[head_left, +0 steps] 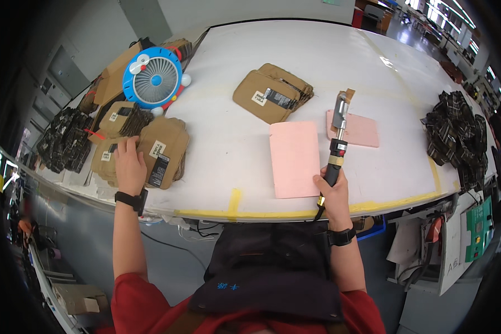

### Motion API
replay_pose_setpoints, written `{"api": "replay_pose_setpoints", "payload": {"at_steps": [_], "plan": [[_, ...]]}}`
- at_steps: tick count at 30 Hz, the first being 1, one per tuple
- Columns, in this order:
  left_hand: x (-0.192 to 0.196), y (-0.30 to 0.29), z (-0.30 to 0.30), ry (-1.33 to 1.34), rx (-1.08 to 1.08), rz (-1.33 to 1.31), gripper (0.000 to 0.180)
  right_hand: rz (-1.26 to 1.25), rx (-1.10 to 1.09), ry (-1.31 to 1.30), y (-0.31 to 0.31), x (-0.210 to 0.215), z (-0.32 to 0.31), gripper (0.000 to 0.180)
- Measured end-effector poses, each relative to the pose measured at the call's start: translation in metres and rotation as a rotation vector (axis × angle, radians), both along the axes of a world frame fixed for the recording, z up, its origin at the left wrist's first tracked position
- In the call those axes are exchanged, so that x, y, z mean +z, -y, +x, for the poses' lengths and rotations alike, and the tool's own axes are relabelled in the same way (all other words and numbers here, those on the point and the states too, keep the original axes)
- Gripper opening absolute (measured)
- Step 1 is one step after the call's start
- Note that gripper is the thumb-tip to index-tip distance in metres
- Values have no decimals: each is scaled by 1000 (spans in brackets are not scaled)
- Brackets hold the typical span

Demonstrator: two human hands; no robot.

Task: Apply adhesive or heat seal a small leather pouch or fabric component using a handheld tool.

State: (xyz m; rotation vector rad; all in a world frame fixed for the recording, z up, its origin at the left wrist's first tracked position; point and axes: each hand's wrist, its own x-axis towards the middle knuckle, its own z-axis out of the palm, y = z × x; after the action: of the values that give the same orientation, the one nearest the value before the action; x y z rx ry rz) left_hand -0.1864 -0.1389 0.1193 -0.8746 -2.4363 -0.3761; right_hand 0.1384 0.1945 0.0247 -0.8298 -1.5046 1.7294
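My right hand (334, 192) is closed round the black handle of a soldering-iron-like tool (333, 167). The tool points away from me, its metal head over a flat pink pad (362, 131). A larger pink pad (295, 161) lies just left of this hand. At the left, my left hand (130, 167) rests with outstretched fingers on a stack of tan fabric pieces (103, 158) bearing white and black labels. Beside its fingers is another tan stack (167, 146). A third tan stack (266, 92), slightly fanned, lies farther off near the middle.
A blue round fan (156, 78) stands at the far left, near a cardboard box (114, 75). Dark patterned fabric lies bunched at the left (64, 139) and right (456, 133). Yellow tape (295, 214) runs along the white table's near edge. A green control box (477, 228) is at the lower right.
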Motion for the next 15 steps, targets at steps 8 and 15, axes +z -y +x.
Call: {"api": "replay_pose_setpoints", "payload": {"at_steps": [8, 15], "plan": [[-31, -194, 43, 305, -764, -347, 33, 162, 20, 84, 1, -1, -2, 22], [-71, -271, 37, 373, -576, -457, 30, 196, 13, 123, 1, -7, -1, 23]]}}
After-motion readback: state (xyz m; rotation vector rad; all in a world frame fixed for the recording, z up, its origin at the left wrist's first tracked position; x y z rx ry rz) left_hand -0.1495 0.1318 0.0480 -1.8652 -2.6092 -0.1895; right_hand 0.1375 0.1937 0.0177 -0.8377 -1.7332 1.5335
